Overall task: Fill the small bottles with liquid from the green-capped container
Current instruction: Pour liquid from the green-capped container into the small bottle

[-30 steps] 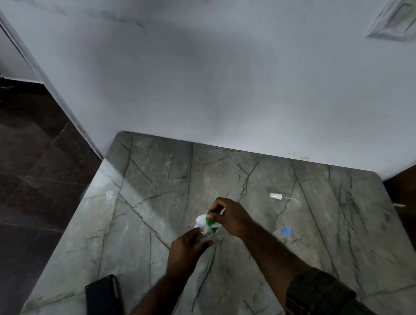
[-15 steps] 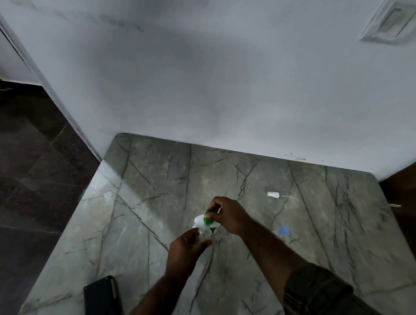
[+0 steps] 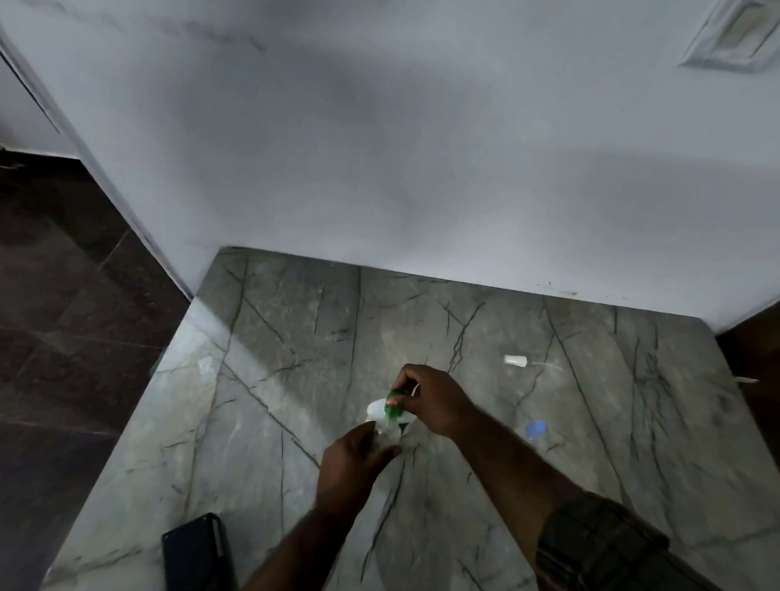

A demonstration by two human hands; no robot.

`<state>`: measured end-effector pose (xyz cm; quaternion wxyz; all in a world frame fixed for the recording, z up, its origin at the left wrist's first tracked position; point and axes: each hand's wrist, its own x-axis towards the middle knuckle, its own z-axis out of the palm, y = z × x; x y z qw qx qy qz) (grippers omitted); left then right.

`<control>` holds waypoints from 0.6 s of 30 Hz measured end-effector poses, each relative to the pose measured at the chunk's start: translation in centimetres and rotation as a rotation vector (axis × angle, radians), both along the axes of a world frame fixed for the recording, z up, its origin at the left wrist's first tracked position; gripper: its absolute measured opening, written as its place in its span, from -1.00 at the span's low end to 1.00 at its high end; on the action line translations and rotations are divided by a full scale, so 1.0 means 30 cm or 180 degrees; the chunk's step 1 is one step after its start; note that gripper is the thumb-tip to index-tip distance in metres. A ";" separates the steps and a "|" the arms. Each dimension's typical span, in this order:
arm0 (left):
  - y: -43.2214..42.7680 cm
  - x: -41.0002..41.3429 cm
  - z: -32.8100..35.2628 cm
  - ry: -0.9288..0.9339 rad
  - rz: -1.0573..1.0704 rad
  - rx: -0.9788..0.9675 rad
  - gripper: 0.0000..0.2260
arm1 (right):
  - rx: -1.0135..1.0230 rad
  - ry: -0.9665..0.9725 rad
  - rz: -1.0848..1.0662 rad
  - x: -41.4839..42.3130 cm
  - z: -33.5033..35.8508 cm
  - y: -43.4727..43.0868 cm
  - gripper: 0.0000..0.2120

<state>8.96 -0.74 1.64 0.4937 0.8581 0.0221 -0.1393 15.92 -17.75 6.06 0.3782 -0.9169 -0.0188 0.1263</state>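
the right hand (image 3: 432, 400) gripped the green-capped container (image 3: 391, 404), tipped over a small bottle (image 3: 386, 434) clasped in the left hand (image 3: 352, 464), above the marble table (image 3: 285, 334). nothing had shifted over the last second, so pouring probably continued.

No text, label, brand, number or sign can be read anywhere in this view. The green-capped container (image 3: 392, 407), the small white piece (image 3: 515, 360) beyond it on the marble tabletop (image 3: 282, 380) and the dark phone-like object (image 3: 196, 557) nearer than it show no legible markings.
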 end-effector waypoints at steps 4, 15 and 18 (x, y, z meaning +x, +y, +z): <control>0.000 -0.005 -0.012 -0.0010 0.0002 0.0037 -0.62 | -0.0036 0.0000 0.0031 -0.007 -0.009 0.000 -0.82; -0.007 -0.011 -0.002 0.0015 0.0034 -0.0049 -0.65 | -0.0091 0.0071 0.0055 0.000 0.003 0.002 -0.81; -0.010 -0.003 0.011 0.0017 0.0029 -0.0100 -0.63 | -0.0062 0.0079 0.0003 0.012 0.022 -0.004 -0.80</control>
